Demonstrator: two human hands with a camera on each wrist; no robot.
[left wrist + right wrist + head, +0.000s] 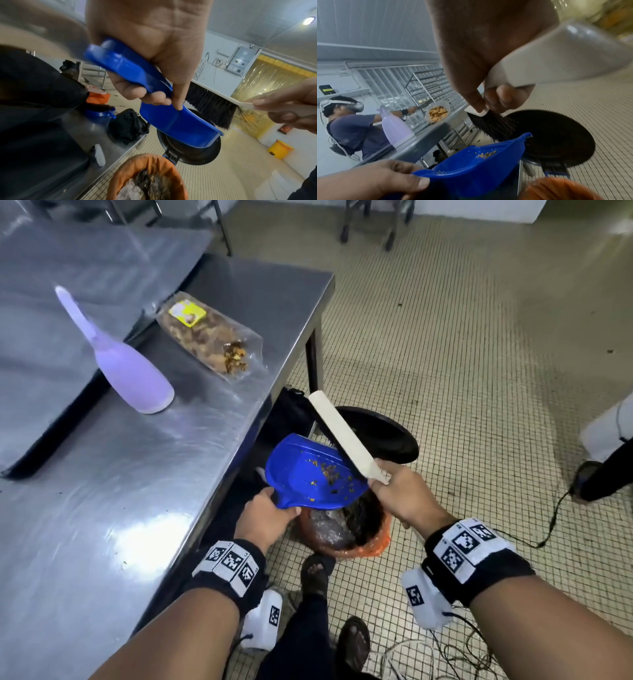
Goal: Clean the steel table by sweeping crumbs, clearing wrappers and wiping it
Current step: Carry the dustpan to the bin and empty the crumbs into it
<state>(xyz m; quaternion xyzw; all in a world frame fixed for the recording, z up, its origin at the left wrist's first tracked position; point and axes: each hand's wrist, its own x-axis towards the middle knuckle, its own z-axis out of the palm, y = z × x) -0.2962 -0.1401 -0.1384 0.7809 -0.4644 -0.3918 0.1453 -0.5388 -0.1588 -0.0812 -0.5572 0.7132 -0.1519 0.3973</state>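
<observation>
My left hand (265, 520) grips the handle of a blue dustpan (308, 474), held tilted over an orange-lined waste bin (373, 542) on the floor beside the steel table (120, 491). Brown crumbs (330, 470) lie in the pan. My right hand (399, 494) grips the cream handle of a brush (342, 434) whose black bristles (211, 106) rest at the pan's far edge. In the left wrist view my fingers (154, 94) curl round the blue handle (123, 65). The right wrist view shows the bristles (493, 125) just above the pan (479, 165).
A lilac spray bottle (133, 371) and a clear bag of brown snacks (209, 337) are on the table. The bin's black lid (380, 433) stands open behind the pan. Cables (445, 655) trail on the tiled floor. Another person (351, 125) works at the table's far side.
</observation>
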